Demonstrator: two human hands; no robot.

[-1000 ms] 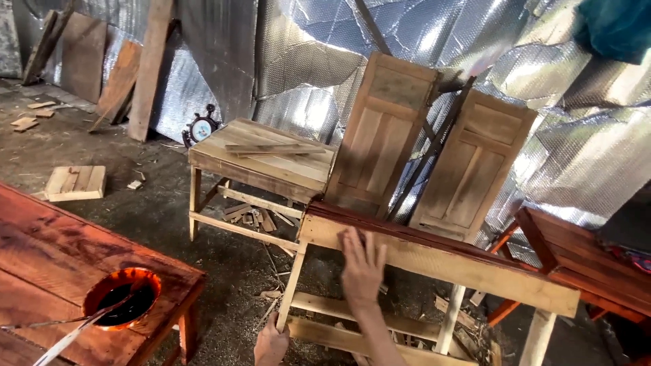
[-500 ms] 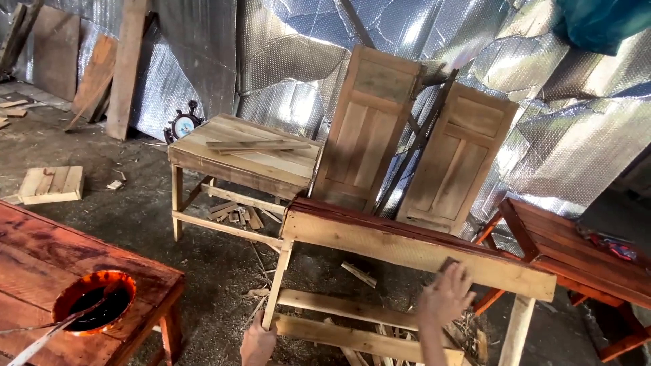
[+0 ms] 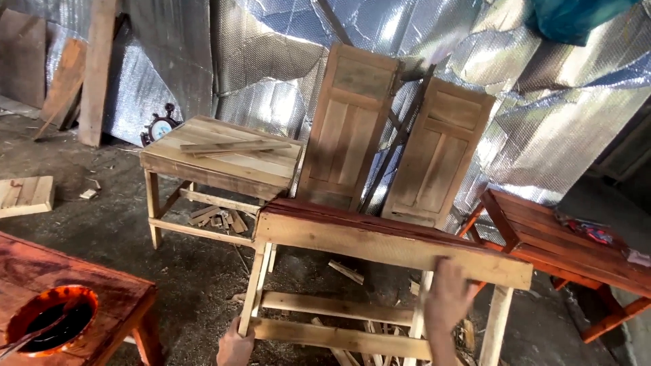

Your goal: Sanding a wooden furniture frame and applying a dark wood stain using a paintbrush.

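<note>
- Left hand (image 3: 235,346), at 6 o'clock, is gripping the wooden table (image 3: 380,245) by its lower rail, fingers closed.
- Right hand (image 3: 447,298), at 5 o'clock, is pressing spread fingers on the table's apron.
- Two door panels (image 3: 352,125) are leaning at 12 o'clock, behind.

Small wooden table (image 3: 380,247), red-stained top, bare pale legs and rails, standing upright on the dirty floor.

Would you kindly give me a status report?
Left hand grips table lower rail. Right hand on its apron. Nothing in the way.
</note>
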